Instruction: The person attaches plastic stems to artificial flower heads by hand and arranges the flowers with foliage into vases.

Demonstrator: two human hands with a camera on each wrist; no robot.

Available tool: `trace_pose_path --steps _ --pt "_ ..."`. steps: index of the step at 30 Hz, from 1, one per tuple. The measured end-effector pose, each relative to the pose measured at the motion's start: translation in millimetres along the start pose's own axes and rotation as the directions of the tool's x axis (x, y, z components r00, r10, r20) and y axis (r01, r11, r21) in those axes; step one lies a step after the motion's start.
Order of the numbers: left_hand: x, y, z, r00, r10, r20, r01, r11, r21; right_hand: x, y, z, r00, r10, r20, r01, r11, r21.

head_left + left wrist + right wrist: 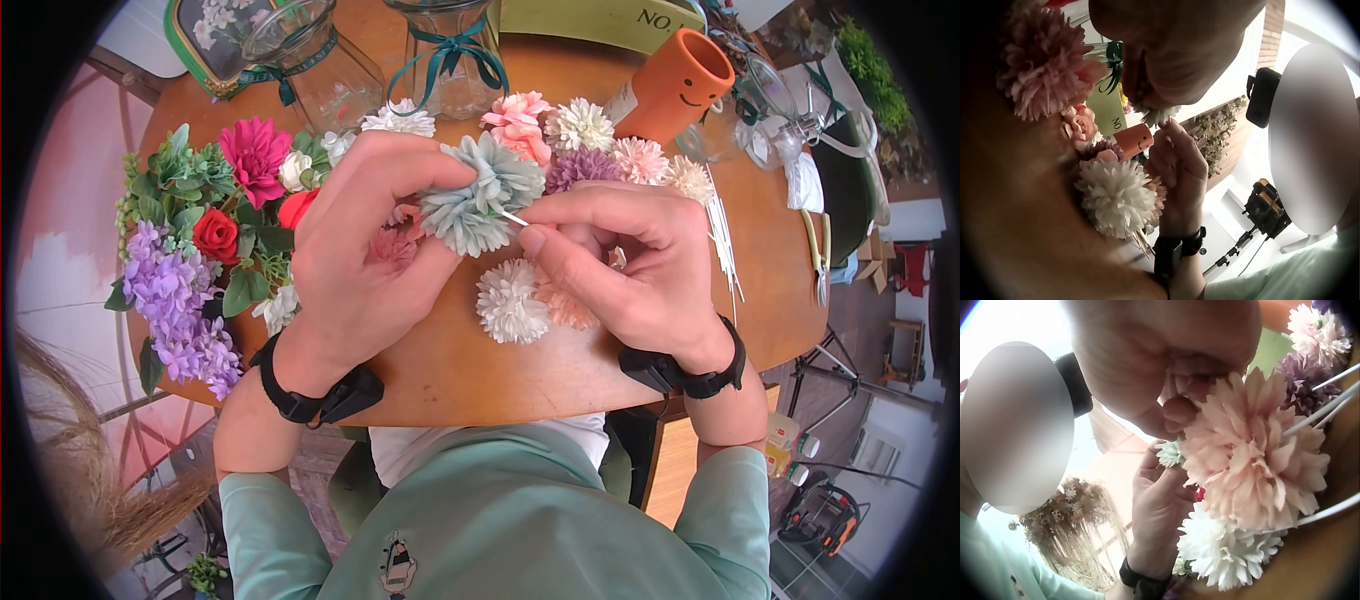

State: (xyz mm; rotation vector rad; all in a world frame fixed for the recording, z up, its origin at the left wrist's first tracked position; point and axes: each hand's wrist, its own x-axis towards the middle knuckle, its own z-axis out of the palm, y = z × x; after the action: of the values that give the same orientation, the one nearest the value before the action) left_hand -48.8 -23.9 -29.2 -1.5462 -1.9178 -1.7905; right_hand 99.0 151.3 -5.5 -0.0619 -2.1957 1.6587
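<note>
In the head view, my left hand grips a pale blue artificial flower between thumb and fingers. My right hand pinches a thin white stick whose tip meets the flower's underside, by a bit of green. Both hands are raised over the table's near part. Under the right hand lie a white flower and a peach flower; the fingers partly cover the peach one. From the right wrist, the blue flower shows small behind a large peach bloom.
Left on the table is a mixed bunch with purple blossoms. Glass vases with green ribbons stand at the back, beside a smiling orange pot. Loose flower heads, white sticks and pliers lie towards the right.
</note>
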Motion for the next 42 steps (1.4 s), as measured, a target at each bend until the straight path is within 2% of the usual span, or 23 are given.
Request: trace_pose_path --steps 3,6,12,14,25,27,29,30,36,38,42 --pt "2 2 -1 0.999 0.044 0.006 -0.044 0.998 0.049 0 1 1 0.999 -0.044 -0.012 0.045 0.999 0.022" --pt "3 5 -3 1.0 0.001 0.008 -0.001 0.998 0.06 1 1 -1 0.999 -0.034 0.022 0.033 0.998 0.047" --pt "1 0 -4 0.998 0.06 -0.001 -0.06 0.997 0.054 1 -2 0 0.999 -0.035 0.018 0.034 0.998 0.051" --pt "-2 2 -12 0.987 0.029 0.158 -0.048 0.992 0.114 1 -2 0 0.999 -0.031 0.018 0.03 0.998 0.051" --pt "-1 5 -11 0.989 0.004 0.148 -0.02 0.994 0.109 0 -1 0 1.0 -0.008 0.005 0.008 0.999 0.051" --pt "0 4 -9 0.989 0.002 0.147 -0.019 0.993 0.115 0 -3 0 0.999 0.035 0.008 -0.035 0.999 0.032" --pt "3 0 -3 0.993 0.12 0.019 -0.121 0.983 0.14 -1 -7 0 0.997 0.072 0.004 -0.072 0.997 0.021" --pt "3 0 -3 0.993 0.119 0.02 -0.121 0.983 0.14 -1 -9 0 0.994 0.108 0.0 -0.108 0.994 0.01" --pt "2 8 -8 0.986 0.15 0.069 -0.162 0.96 0.229 -2 -9 2 0.988 0.157 0.002 -0.156 0.987 -0.019" --pt "-2 10 -12 0.986 0.072 0.15 -0.112 0.955 0.274 0 -10 2 0.988 0.154 -0.01 -0.155 0.987 -0.052" --pt "-3 11 -10 0.977 0.117 0.177 -0.165 0.944 0.286 0 -9 3 0.987 0.156 -0.028 -0.157 0.985 -0.068"
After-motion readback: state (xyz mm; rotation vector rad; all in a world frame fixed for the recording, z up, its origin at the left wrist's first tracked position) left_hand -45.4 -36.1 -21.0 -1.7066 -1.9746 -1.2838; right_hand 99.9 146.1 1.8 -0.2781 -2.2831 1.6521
